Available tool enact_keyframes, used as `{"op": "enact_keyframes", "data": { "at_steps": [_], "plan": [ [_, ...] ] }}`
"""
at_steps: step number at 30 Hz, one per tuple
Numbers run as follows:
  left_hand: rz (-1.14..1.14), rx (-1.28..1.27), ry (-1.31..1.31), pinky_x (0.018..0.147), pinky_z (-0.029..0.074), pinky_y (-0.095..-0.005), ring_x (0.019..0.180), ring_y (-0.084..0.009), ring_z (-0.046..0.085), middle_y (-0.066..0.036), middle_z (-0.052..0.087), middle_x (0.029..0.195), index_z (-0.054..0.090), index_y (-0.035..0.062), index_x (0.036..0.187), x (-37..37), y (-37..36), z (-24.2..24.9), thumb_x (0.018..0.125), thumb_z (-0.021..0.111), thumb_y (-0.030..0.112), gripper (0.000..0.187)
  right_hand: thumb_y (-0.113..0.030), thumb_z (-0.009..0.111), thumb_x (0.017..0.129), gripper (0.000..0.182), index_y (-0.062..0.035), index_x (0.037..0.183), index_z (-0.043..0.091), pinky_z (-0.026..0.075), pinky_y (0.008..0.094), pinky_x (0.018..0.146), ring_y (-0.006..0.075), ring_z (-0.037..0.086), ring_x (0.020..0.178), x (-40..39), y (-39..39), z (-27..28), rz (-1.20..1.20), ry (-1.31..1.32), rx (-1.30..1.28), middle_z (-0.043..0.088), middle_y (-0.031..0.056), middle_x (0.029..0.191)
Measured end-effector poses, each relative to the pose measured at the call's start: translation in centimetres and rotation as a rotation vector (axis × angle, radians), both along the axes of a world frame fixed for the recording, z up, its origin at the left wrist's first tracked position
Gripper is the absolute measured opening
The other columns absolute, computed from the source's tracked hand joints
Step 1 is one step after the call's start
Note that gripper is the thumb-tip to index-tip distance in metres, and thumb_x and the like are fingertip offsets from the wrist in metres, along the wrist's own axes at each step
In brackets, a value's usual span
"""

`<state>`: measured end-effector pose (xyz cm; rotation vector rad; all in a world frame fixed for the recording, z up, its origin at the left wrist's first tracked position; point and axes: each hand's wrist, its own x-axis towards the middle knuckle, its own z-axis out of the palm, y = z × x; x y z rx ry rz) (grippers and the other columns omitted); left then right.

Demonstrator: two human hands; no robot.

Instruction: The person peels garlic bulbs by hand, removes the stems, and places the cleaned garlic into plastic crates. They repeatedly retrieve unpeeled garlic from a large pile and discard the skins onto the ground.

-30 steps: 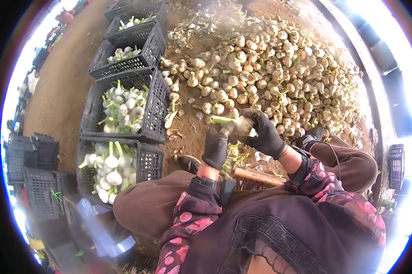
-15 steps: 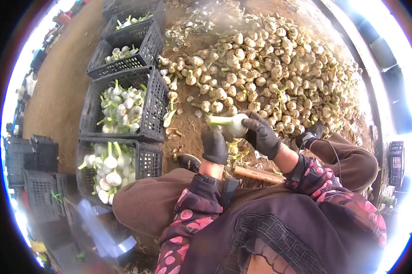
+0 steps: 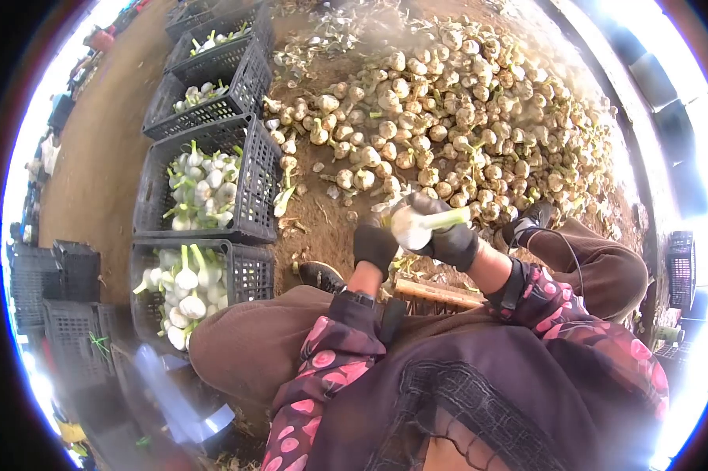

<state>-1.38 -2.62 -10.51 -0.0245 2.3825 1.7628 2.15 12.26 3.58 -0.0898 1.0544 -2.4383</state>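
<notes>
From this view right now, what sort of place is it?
Probably a produce-handling yard or shed: a heap of dirt-stained bulbs, likely garlic, on an earth floor, and a row of black plastic crates holding cleaner white bulbs.

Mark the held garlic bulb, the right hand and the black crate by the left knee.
Garlic bulb [image 3: 410,229], head view: its white rounded body.
Right hand [image 3: 454,245], head view: its gloved back.
Black crate [image 3: 253,273], head view: its perforated side wall.

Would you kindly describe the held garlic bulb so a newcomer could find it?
Below the large heap of tan bulbs, find the gloved right hand. It holds the garlic bulb, its pale stalk toward picture right. Unlike the heap's bulbs, this one is white.
</notes>
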Motion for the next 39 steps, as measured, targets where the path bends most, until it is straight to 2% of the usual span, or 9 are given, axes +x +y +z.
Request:
{"op": "enact_keyframes", "data": {
  "at_steps": [3, 6, 12, 16, 18, 23, 30, 33, 39],
  "plan": [
    [-0.398, -0.542, -0.268, 0.087, 0.048, -0.0423, 0.102, -0.0373, 0.060, -0.021, 0.064, 0.103, 0.062, 0.0050, 0.104, 0.4, -0.5, 5.2, 0.078, 0.059, 0.042, 0.045, -0.029, 0.052, 0.094, 0.029, -0.0059, 0.111, 0.054, 0.054, 0.0309, 0.073, 0.0185, 0.064, 0.087, 0.2, 0.5, 1.1, -0.263, -0.160, -0.093, 0.063, 0.0078, 0.101],
    [-0.332, -0.774, 0.171, 0.082, 0.050, -0.0415, 0.098, -0.0396, 0.060, -0.024, 0.060, 0.108, 0.046, 0.0066, 0.125, 1.6, -0.6, 6.4, 0.075, 0.061, 0.025, 0.055, -0.023, 0.054, 0.095, 0.031, -0.0044, 0.119, 0.049, 0.053, 0.0283, 0.068, 0.0145, 0.062, 0.086, -0.7, 2.6, 0.7, -0.406, -0.088, 0.239, 0.062, 0.0069, 0.100],
    [-0.384, 0.907, -0.539, 0.074, 0.053, -0.0329, 0.102, -0.0193, 0.058, -0.010, 0.053, 0.120, 0.039, 0.0123, 0.135, 2.9, 1.5, 17.4, 0.086, 0.053, 0.021, 0.052, -0.021, 0.045, 0.098, 0.030, -0.0069, 0.124, 0.046, 0.051, 0.0301, 0.084, 0.0166, 0.059, 0.097, 0.1, 2.7, -2.1, -0.401, 0.077, 0.435, 0.058, 0.0059, 0.113],
    [-0.324, 0.902, -0.371, 0.074, 0.053, -0.0291, 0.097, -0.0184, 0.058, -0.009, 0.054, 0.111, 0.038, 0.0087, 0.131, 2.8, 2.3, 15.9, 0.080, 0.056, 0.012, 0.053, -0.021, 0.049, 0.097, 0.030, -0.0065, 0.123, 0.047, 0.051, 0.0276, 0.075, 0.0149, 0.060, 0.091, 0.1, 2.6, 0.6, -0.258, 0.011, 0.429, 0.060, 0.0064, 0.109],
    [-0.225, 0.615, -0.196, 0.072, 0.053, -0.0252, 0.092, -0.0180, 0.060, -0.009, 0.054, 0.115, 0.032, 0.0079, 0.135, 2.1, 1.9, 10.6, 0.080, 0.053, 0.000, 0.060, -0.024, 0.058, 0.090, 0.025, -0.0044, 0.105, 0.060, 0.050, 0.0318, 0.067, 0.0198, 0.064, 0.080, -0.7, 3.6, -1.4, -0.394, 0.342, 1.322, 0.066, 0.0112, 0.089],
    [-0.239, 0.216, 0.071, 0.074, 0.054, -0.0290, 0.098, -0.0184, 0.058, -0.014, 0.050, 0.121, 0.015, 0.0095, 0.144, 3.0, 2.8, 11.7, 0.078, 0.054, -0.013, 0.080, -0.026, 0.059, 0.076, 0.021, -0.0093, 0.063, 0.061, 0.049, 0.0384, 0.053, 0.0306, 0.060, 0.054, -0.9, 2.5, -0.7, -0.164, 0.730, 1.797, 0.058, 0.0118, 0.062],
    [-0.151, 0.486, -0.247, 0.071, 0.055, -0.0311, 0.092, -0.0188, 0.060, -0.012, 0.056, 0.110, 0.023, 0.0094, 0.141, 3.0, 2.7, 14.6, 0.079, 0.051, -0.008, 0.070, -0.012, 0.059, 0.077, 0.016, -0.0064, 0.061, 0.059, 0.045, 0.0323, 0.046, 0.0229, 0.058, 0.049, -1.0, 2.4, -1.5, -0.477, 0.705, 1.722, 0.060, 0.0089, 0.059],
    [-0.209, 0.996, -0.374, 0.069, 0.052, -0.0338, 0.074, -0.0198, 0.059, -0.011, 0.058, 0.099, 0.033, 0.0048, 0.136, 2.9, 1.7, 14.8, 0.078, 0.054, 0.007, 0.061, -0.015, 0.062, 0.079, 0.018, 0.0017, 0.074, 0.065, 0.045, 0.0257, 0.051, 0.0072, 0.053, 0.053, -2.1, 5.2, -3.6, -0.488, -0.042, 0.876, 0.061, 0.0032, 0.060],
    [-0.462, 1.346, -0.550, 0.076, 0.048, -0.0414, 0.076, -0.0245, 0.060, -0.012, 0.061, 0.091, 0.049, -0.0011, 0.121, 2.8, 0.8, 14.1, 0.077, 0.050, 0.013, 0.046, -0.016, 0.061, 0.075, 0.013, -0.0072, 0.081, 0.068, 0.050, 0.0354, 0.061, 0.0239, 0.063, 0.063, -3.8, 6.1, -8.2, -0.520, 0.195, 1.385, 0.065, 0.0073, 0.067]
  ]
}}
